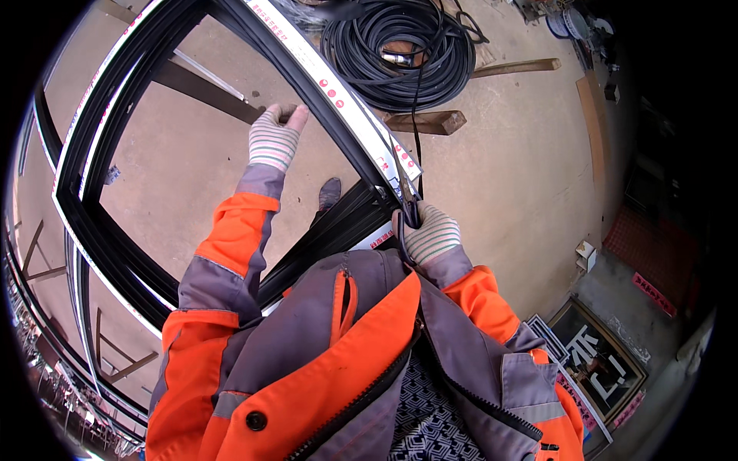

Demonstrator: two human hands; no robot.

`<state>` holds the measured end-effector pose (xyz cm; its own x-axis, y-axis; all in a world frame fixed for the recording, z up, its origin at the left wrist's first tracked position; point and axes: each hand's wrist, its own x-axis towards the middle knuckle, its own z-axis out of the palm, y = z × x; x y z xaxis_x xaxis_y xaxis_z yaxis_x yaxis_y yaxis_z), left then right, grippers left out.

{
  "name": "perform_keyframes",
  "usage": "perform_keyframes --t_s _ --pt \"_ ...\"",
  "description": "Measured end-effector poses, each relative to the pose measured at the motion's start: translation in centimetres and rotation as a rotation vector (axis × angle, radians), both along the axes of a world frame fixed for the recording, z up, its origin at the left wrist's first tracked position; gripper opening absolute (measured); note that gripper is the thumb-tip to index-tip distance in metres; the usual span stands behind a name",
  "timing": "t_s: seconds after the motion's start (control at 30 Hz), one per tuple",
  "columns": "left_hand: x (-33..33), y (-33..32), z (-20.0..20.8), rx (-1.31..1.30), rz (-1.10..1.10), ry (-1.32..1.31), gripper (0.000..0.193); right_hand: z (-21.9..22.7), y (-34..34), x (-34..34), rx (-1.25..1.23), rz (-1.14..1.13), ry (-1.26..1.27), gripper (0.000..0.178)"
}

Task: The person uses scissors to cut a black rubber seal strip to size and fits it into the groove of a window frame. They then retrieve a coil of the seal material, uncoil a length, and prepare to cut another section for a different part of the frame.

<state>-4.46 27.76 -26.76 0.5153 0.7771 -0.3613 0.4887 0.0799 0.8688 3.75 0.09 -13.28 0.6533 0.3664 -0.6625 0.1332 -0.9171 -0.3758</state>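
Observation:
My right hand [432, 233], in a striped fingertip-less glove, is closed round the dark handles of a pair of scissors [405, 188]. The blades point away from me, over the near right corner of a black window frame [327, 123] faced with white printed film. My left hand [274, 140], gloved alike, is above the frame's opening, beside the inner edge of its right-hand bar. Its thumb and fingers are drawn together; anything between them is too small to make out. A thin black rubber strip [418, 146] hangs down from a coil [338, 61] toward the scissors.
Wooden battens [438, 123] lie on the concrete floor [507, 161] under and beside the coil. More frames [77, 269] lean at the left. A signboard [596, 357] and a small white box [586, 256] are at the right. My shoe [330, 194] shows through the frame.

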Motion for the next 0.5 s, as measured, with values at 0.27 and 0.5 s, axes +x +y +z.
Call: perform_keyframes --t_s 0.27,0.5 --pt "-2.8 -8.5 4.8 0.334 -0.758 -0.073 0.019 -0.3 0.1 -0.3 -0.088 -0.003 -0.041 0.034" --pt "-1.2 -9.1 4.9 0.406 -1.052 -0.164 0.021 -0.7 0.0 -0.4 -0.069 -0.007 -0.095 0.034"
